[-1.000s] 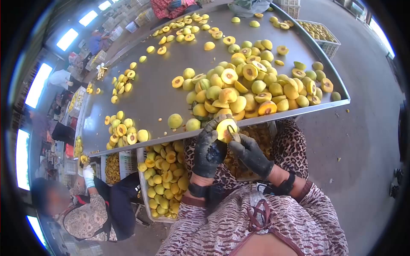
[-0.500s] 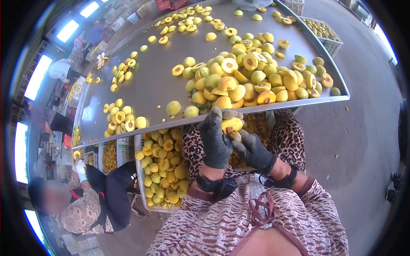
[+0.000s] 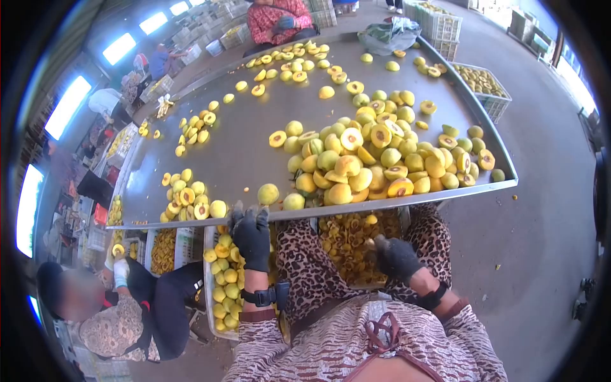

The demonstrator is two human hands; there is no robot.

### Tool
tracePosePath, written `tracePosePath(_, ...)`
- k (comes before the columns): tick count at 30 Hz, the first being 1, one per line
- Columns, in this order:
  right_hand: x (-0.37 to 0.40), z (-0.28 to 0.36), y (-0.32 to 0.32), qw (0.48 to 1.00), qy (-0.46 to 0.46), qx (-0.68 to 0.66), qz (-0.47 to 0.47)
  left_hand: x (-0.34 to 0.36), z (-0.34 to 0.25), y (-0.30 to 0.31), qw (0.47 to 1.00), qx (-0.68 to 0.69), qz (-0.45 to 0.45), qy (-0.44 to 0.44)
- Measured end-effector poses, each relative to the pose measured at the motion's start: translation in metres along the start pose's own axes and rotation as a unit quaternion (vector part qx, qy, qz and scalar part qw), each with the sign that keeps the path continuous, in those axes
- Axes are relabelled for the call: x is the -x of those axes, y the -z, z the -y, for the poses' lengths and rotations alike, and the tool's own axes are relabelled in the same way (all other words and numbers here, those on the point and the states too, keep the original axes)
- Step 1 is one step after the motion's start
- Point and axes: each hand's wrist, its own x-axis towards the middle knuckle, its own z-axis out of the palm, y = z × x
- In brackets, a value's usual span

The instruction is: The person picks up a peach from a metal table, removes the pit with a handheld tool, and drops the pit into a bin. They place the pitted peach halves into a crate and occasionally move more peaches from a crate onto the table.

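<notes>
My left hand [image 3: 252,237], in a dark glove, is at the near edge of the metal table [image 3: 254,153], its fingers pointing up and slightly apart, with no fruit visible in it. Below it, a crate holds yellow fruit [image 3: 221,277]. My right hand [image 3: 396,256], also gloved, is closed above a crate of fruit scraps [image 3: 347,248] between my knees; a small pale tip shows at its fingers, too small to name. A large pile of whole and halved fruit [image 3: 349,167] lies on the table, with two green-yellow fruits [image 3: 268,193] near my left hand.
A co-worker [image 3: 121,312] sits at the left, a gloved hand near a halved fruit. Another person in red [image 3: 277,22] is beyond the table. A plastic bag [image 3: 389,37] lies at the far edge. A fruit crate [image 3: 482,86] stands to the right.
My hands have moved apart, the left one leftward and down to the table edge, the right one down and slightly right. The cut fruit between them has left my hands. The view has tilted up.
</notes>
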Motion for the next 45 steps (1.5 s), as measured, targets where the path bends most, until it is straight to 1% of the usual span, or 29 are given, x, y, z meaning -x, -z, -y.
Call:
tracePosePath(1, -0.008, 0.007, 0.0, 1.0, 0.0, 0.008, -0.008, -0.01, -0.022, -0.005, 0.997, 0.036, -0.052, -0.051)
tracePosePath(3, -0.009, 0.016, -0.005, 0.969, -0.024, -0.247, 0.007, -0.03, -0.079, -0.026, 0.982, 0.137, -0.038, -0.127)
tracePosePath(5, -0.007, 0.016, -0.008, 0.974, -0.015, -0.225, -0.007, -0.047, -0.135, -0.056, 0.961, 0.136, -0.028, -0.238)
tracePosePath(7, 0.0, 0.008, -0.01, 0.97, -0.034, -0.24, 0.016, -0.061, -0.15, -0.115, 0.932, 0.167, 0.132, -0.295)
tracePosePath(9, 0.009, 0.004, 0.002, 0.975, -0.03, -0.221, 0.0, -0.086, -0.165, -0.105, 0.92, 0.078, 0.262, -0.282)
tracePosePath(10, 0.013, 0.003, 0.006, 0.957, -0.058, -0.283, -0.022, -0.096, -0.162, -0.11, 0.917, 0.091, 0.247, -0.3)
tracePosePath(11, 0.019, 0.001, 0.007, 0.934, -0.087, -0.344, -0.041, -0.108, -0.158, -0.114, 0.907, 0.175, 0.246, -0.293)
tracePosePath(13, 0.018, 0.0, 0.015, 0.904, -0.075, -0.413, -0.075, -0.118, -0.151, -0.106, 0.843, 0.435, 0.279, -0.149)
tracePosePath(14, 0.018, 0.007, 0.028, 0.863, -0.111, -0.49, -0.052, -0.113, -0.149, -0.091, 0.728, 0.61, 0.314, -0.025)
tracePosePath(15, 0.018, 0.015, 0.04, 0.813, -0.146, -0.563, -0.026, -0.099, -0.155, -0.08, 0.584, 0.751, 0.301, 0.065)
tracePosePath(17, 0.01, 0.028, 0.046, 0.792, -0.14, -0.594, -0.024, -0.068, -0.16, -0.041, 0.535, 0.786, 0.296, 0.09)
tracePosePath(19, -0.001, 0.039, 0.044, 0.834, -0.121, -0.535, -0.056, -0.037, -0.16, -0.038, 0.733, 0.647, 0.195, -0.083)
tracePosePath(20, -0.007, 0.04, 0.038, 0.845, -0.079, -0.52, -0.095, -0.023, -0.17, -0.019, 0.496, 0.809, 0.277, 0.148)
tracePosePath(21, -0.012, 0.036, 0.029, 0.84, -0.085, -0.528, -0.092, -0.013, -0.168, -0.01, 0.538, 0.774, 0.307, 0.133)
tracePosePath(23, -0.02, 0.031, 0.017, 0.875, -0.042, -0.462, -0.137, 0.002, -0.173, -0.006, 0.718, 0.636, 0.282, 0.02)
tracePosePath(24, -0.02, 0.031, 0.015, 0.876, -0.029, -0.455, -0.159, 0.007, -0.173, -0.006, 0.718, 0.634, 0.287, 0.023)
tracePosePath(26, -0.017, 0.037, 0.021, 0.872, -0.018, -0.451, -0.191, 0.012, -0.176, -0.008, 0.513, 0.794, 0.284, 0.161)
tracePosePath(27, -0.017, 0.038, 0.023, 0.868, -0.004, -0.444, -0.222, 0.012, -0.178, -0.009, 0.511, 0.793, 0.289, 0.161)
tracePosePath(28, -0.017, 0.037, 0.022, 0.868, -0.008, -0.442, -0.225, 0.012, -0.181, -0.01, 0.709, 0.672, 0.213, -0.014)
tracePosePath(29, -0.017, 0.034, 0.021, 0.874, -0.021, -0.437, -0.211, 0.013, -0.184, -0.009, 0.842, 0.492, 0.116, -0.189)
tracePosePath(32, -0.014, 0.031, 0.012, 0.882, -0.019, -0.426, -0.203, 0.018, -0.199, 0.004, 0.808, 0.562, 0.11, -0.137)
tracePosePath(33, -0.013, 0.031, 0.01, 0.882, -0.004, -0.423, -0.208, 0.019, -0.2, 0.005, 0.809, 0.562, 0.109, -0.134)
tracePosePath(35, -0.011, 0.034, 0.007, 0.878, 0.002, -0.425, -0.22, 0.019, -0.201, 0.012, 0.848, 0.497, 0.097, -0.153)
tracePosePath(36, -0.01, 0.035, 0.006, 0.873, 0.008, -0.426, -0.236, 0.024, -0.209, 0.016, 0.823, 0.549, 0.107, -0.096)
tracePosePath(37, -0.01, 0.034, 0.005, 0.874, 0.007, -0.428, -0.232, 0.024, -0.21, 0.014, 0.825, 0.547, 0.107, -0.092)
tracePosePath(39, -0.01, 0.029, 0.004, 0.893, 0.012, -0.399, -0.206, 0.026, -0.208, 0.008, 0.763, 0.632, 0.127, -0.052)
tracePosePath(40, -0.011, 0.029, 0.001, 0.894, 0.012, -0.399, -0.204, 0.025, -0.206, 0.007, 0.636, 0.744, 0.19, 0.076)
tracePosePath(44, -0.014, 0.033, -0.001, 0.896, 0.048, -0.355, -0.262, 0.03, -0.209, 0.005, 0.663, 0.721, 0.182, 0.081)
tracePosePath(45, -0.016, 0.033, 0.002, 0.902, 0.054, -0.329, -0.273, 0.03, -0.21, 0.002, 0.63, 0.748, 0.175, 0.118)
